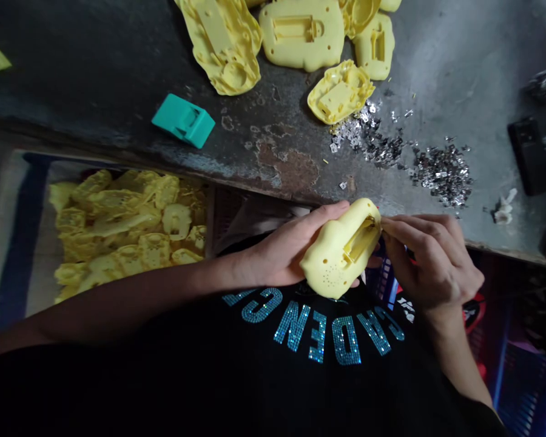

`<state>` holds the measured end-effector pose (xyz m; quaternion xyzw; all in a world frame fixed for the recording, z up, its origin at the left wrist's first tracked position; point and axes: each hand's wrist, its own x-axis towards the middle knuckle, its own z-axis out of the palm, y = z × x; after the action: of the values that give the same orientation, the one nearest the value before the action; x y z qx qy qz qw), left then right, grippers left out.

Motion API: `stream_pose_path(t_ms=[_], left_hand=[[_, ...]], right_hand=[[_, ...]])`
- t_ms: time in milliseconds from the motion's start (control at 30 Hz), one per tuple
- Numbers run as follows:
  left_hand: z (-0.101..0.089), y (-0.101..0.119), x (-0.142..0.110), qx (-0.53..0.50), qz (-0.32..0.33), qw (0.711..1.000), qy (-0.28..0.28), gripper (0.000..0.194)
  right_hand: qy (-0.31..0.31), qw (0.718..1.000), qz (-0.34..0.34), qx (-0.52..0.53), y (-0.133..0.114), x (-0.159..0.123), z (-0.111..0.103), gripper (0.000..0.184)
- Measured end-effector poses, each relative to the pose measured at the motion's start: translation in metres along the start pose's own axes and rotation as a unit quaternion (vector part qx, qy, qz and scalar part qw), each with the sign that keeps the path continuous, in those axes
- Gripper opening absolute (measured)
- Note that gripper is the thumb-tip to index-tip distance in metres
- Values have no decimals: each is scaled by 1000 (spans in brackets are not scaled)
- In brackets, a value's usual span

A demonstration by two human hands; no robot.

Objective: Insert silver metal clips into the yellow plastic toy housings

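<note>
My left hand (284, 249) is wrapped round a yellow plastic shell (334, 258), held close to my chest just below the table edge. The shell has small speaker holes and a rectangular slot. My right hand (432, 261) has its fingers pinched together at the slot's right end; whatever is between the fingertips is too small to make out. Two heaps of small shiny metal pieces (441, 173) lie on the worn dark table (118, 73) just beyond my hands.
Several more yellow shells (303, 33) lie at the table's far side, one nearer (339, 91). A teal plastic block (184, 120) sits left of centre. A bin of yellow shells (127, 224) is below the table on my left. A black object (530, 155) lies at right.
</note>
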<state>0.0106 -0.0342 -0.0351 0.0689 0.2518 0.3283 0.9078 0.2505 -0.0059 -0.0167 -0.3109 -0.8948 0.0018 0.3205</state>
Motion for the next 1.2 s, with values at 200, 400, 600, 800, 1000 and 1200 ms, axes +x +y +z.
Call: stream_pose_path(t_ms=[200, 400, 600, 800, 1000, 1200], left_hand=[[-3, -3, 0, -14, -1, 1000, -21, 62], [-6, -4, -1, -8, 12, 999, -39, 62], [-7, -3, -2, -18, -4, 999, -34, 66], [-7, -3, -6, -6, -5, 999, -36, 68], [-10, -4, -5, -12, -13, 999, -48, 69], [-9, -2, -7, -29, -42, 998, -40, 69]], right_hand=[[15, 1000, 10, -11, -2, 3, 1, 45], [-4, 1000, -6, -14, 1, 0, 6, 63], [18, 999, -23, -33, 6, -5, 9, 61], [30, 999, -31, -21, 6, -3, 11, 58], [25, 999, -28, 9, 8, -1, 12, 55], [23, 999, -15, 39, 14, -1, 10, 55]])
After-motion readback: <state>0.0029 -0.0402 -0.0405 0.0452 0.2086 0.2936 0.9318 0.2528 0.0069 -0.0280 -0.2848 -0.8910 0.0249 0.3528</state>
